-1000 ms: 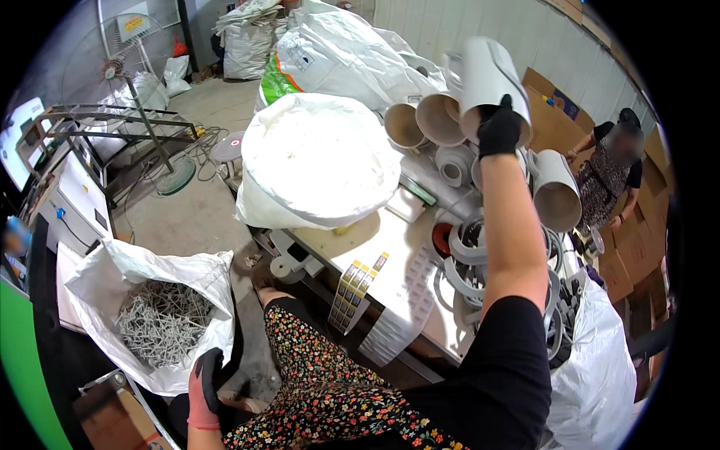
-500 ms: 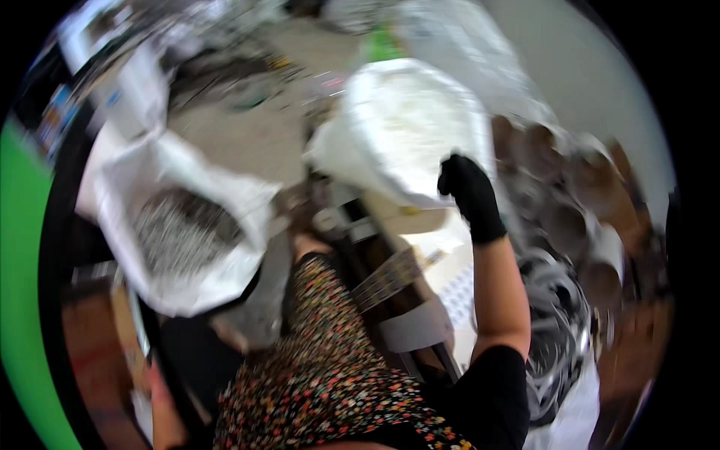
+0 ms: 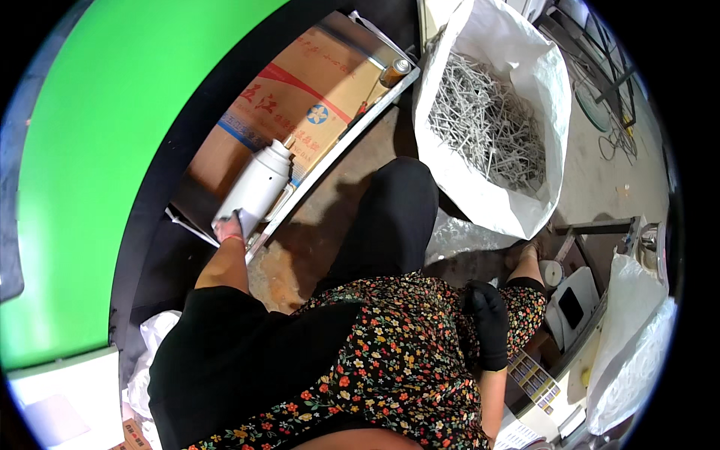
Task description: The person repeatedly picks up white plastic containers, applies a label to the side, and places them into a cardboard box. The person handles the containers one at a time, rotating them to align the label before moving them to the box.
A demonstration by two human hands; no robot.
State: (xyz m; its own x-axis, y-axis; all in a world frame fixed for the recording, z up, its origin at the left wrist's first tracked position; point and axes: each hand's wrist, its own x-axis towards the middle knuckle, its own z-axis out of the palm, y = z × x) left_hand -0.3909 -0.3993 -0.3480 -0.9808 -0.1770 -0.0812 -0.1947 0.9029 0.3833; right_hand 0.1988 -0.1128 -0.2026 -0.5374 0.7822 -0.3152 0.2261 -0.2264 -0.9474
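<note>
At the left, my left hand [image 3: 229,226], with something pinkish over it, has its fingers closed at the lower end of a white vacuum flask [image 3: 256,186]. The flask slants over a brown cardboard box, its stepped cap pointing away and its handle on the right side. My right hand [image 3: 489,319], in a black glove, hangs over my flowered apron [image 3: 397,345] near the right thigh. Its fingers are curled in, and I cannot see whether anything is inside them. A large white sack [image 3: 551,112] full of thin grey-white sticks [image 3: 487,120] stands open ahead of my knees.
The cardboard box [image 3: 330,82] lies within a metal-edged frame [image 3: 337,157], with a small can [image 3: 395,72] at its far corner. A green panel with a black edge [image 3: 82,187] curves along the left. At right, a phone [image 3: 571,304] lies beside another white bag [image 3: 630,352].
My view has swung to the left. My right hand has drawn back from the white-filled bag to my lap. My left hand, low at the left before, is now at the flask.
</note>
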